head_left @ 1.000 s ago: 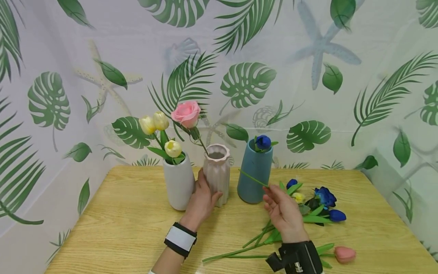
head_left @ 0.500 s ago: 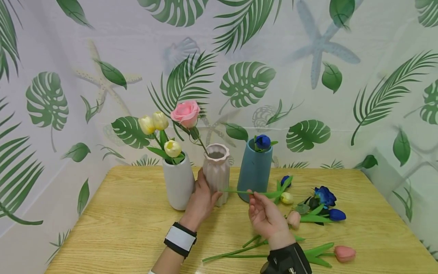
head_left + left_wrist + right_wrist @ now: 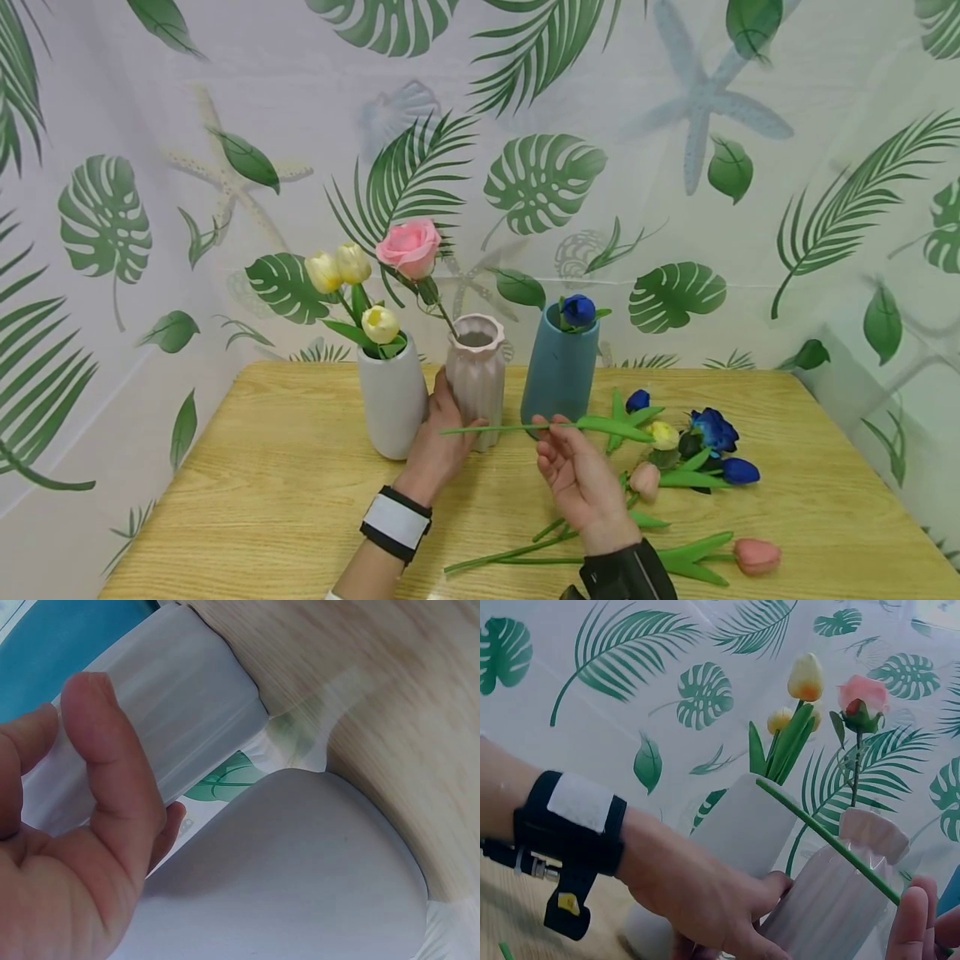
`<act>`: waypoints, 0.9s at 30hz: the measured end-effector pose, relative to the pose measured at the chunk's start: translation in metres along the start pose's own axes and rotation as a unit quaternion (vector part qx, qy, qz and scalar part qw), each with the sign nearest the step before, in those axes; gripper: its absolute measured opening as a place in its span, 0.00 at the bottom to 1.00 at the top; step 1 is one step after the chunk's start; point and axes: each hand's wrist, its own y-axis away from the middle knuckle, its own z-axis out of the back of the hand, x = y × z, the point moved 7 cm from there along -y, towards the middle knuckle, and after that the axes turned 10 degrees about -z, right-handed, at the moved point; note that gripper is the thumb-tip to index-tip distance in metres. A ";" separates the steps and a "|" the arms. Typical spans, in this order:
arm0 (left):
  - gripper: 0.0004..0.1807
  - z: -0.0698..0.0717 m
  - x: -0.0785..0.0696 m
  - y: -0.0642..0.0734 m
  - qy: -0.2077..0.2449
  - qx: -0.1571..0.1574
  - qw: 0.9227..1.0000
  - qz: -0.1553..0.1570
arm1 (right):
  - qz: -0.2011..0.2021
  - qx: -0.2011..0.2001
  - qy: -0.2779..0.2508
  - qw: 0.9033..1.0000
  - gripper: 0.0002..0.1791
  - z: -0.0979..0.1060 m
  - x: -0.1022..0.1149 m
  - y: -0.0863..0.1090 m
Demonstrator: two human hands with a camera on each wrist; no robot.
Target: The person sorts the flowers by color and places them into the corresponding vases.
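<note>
My left hand (image 3: 444, 433) holds the ribbed pale pink vase (image 3: 487, 379) low on its body, thumb across the front. One pink rose (image 3: 408, 250) leans from that vase's scalloped mouth. My right hand (image 3: 581, 483) pinches the green stem of a yellow tulip (image 3: 663, 435) between thumb and fingertips. The bare stem end (image 3: 453, 431) points left and crosses in front of the pink vase. In the right wrist view the stem (image 3: 832, 840) slants across the vase, with right fingers (image 3: 911, 919) at its lower end. A blue bud (image 3: 638, 401) shows beside the tulip's leaves.
A white vase (image 3: 392, 408) with yellow tulips stands left of the pink vase, close to my left hand. A blue vase (image 3: 558, 375) with a blue flower stands right. Loose flowers lie right, including a blue rose (image 3: 714, 429) and a pink tulip (image 3: 757, 556).
My right hand has moved left and toward me, and the stem has swung from slanting to nearly level, its end now before the pink vase. My left hand stays on the vase.
</note>
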 end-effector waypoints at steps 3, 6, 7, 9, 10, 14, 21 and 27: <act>0.49 0.000 0.001 -0.001 0.004 0.007 1.000 0.012 | 0.021 -0.002 0.027 0.999 0.10 -0.002 0.002 0.001; 0.49 -0.001 0.004 -0.001 0.006 0.017 1.000 0.021 | 0.057 0.005 0.052 0.997 0.10 -0.005 0.005 0.002; 0.49 -0.001 0.004 -0.001 0.006 0.018 1.000 0.020 | 0.075 0.009 0.059 0.995 0.11 -0.007 0.007 0.003; 0.49 -0.001 0.004 -0.001 0.006 0.019 1.000 0.018 | 0.111 0.010 0.077 0.991 0.16 -0.008 0.009 0.004; 0.49 0.000 0.004 0.000 0.001 0.018 1.000 0.014 | 0.143 0.029 0.084 0.986 0.17 -0.007 0.010 0.002; 0.48 0.002 0.002 0.000 -0.041 0.007 0.999 -0.014 | 0.245 0.015 0.120 0.962 0.27 -0.010 0.014 0.007; 0.48 0.003 0.005 0.000 -0.032 0.021 0.999 0.013 | 0.444 0.052 0.149 0.882 0.18 -0.023 0.013 0.010; 0.27 0.019 -0.004 0.003 -0.026 0.108 0.994 0.004 | 0.537 0.060 0.167 0.825 0.15 -0.069 0.022 0.050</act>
